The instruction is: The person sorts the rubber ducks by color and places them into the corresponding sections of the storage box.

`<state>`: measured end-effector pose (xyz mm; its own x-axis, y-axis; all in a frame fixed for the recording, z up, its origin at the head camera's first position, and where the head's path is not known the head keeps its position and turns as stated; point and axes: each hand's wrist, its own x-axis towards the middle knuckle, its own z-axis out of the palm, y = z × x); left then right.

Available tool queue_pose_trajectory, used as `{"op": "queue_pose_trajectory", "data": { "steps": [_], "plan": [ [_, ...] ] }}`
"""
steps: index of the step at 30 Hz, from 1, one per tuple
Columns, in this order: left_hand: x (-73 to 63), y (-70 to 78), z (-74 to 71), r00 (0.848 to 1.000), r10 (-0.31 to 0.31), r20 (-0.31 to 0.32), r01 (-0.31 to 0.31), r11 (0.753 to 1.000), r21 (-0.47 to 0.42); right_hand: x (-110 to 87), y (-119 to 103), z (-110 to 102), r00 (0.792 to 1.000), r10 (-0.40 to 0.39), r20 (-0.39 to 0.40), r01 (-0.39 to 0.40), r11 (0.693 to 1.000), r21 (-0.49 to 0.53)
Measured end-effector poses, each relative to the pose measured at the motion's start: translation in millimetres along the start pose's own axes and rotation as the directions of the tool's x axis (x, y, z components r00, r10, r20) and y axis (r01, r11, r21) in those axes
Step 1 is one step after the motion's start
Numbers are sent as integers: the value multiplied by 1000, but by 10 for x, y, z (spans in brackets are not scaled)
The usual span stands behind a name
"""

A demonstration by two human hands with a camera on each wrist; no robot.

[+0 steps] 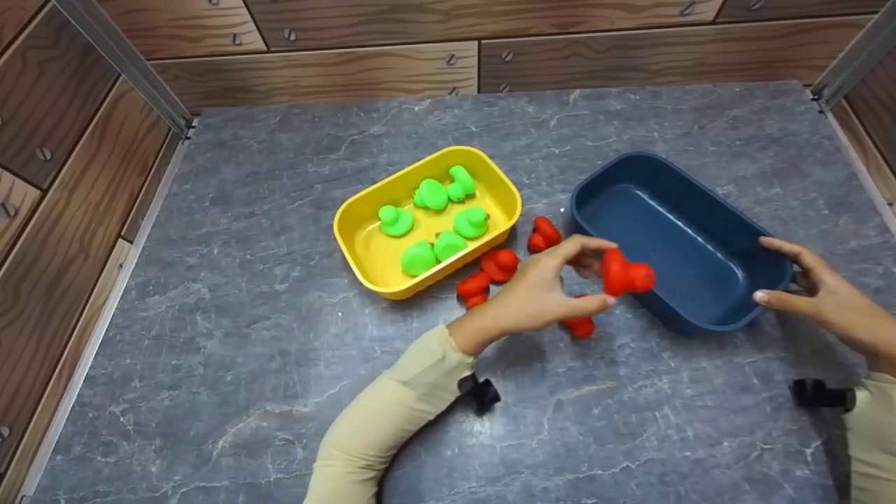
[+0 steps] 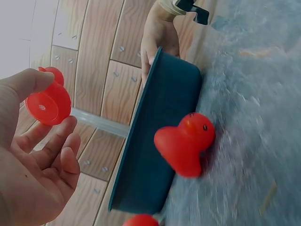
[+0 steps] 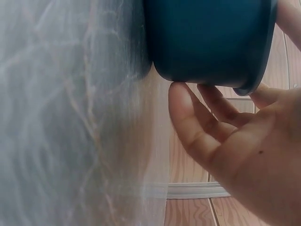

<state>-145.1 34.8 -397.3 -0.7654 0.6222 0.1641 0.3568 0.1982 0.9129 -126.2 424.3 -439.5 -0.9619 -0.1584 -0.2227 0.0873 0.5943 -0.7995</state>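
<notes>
Pinched between the thumb and fingers of my left hand (image 1: 533, 288) is a red rubber duck (image 1: 625, 271), raised near the side rim of a dark blue bin (image 1: 675, 245). The left wrist view shows the flat underside of this duck (image 2: 49, 104). At the bin's right end, my right hand (image 1: 826, 297) grips the rim, thumb and a finger over it; the other fingers touch the outer wall, as the right wrist view shows. Several more red ducks lie on the table below and beside my left hand, one duck (image 1: 544, 235) between the two bins.
A yellow bin (image 1: 362, 245) stands left of the blue one, with several green rubber ducks (image 1: 396, 220) inside. Both bins rest on a grey marbled table (image 1: 231, 315). Wood-patterned walls (image 1: 336, 70) enclose the back and sides.
</notes>
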Motion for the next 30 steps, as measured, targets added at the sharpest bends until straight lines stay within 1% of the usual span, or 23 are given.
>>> {"op": "queue_pose_trajectory", "data": {
  "steps": [5,7,10,13,16,18,23,26,30],
  "plan": [
    [126,39,114,1000,10,-12,-10,1000,-10,6,-6,1,1000,-9,-1,9,1000,-8],
    [175,46,163,1000,15,-27,-15,1000,13,8,-21,4,1000,-5,2,5,1000,-6],
    [243,50,237,999,23,-41,-19,995,102,7,-41,8,1000,7,7,-7,1000,-4],
    [298,48,316,999,38,-39,-29,979,203,2,-46,13,1000,20,17,-20,1000,-17],
    [343,37,387,998,42,-36,-31,966,258,3,-39,16,999,29,21,-29,999,-27],
    [365,24,424,999,30,-38,-18,961,276,8,-34,22,999,27,18,-27,999,-25],
    [424,17,499,998,-36,-44,48,948,315,2,-30,45,1000,23,7,-23,999,-27],
    [470,38,552,997,-58,-49,71,934,349,-4,-42,51,999,43,9,-43,998,-40],
    [526,71,638,995,-77,-64,96,912,398,-1,-59,54,997,80,5,-79,993,-83]
  ]
}}
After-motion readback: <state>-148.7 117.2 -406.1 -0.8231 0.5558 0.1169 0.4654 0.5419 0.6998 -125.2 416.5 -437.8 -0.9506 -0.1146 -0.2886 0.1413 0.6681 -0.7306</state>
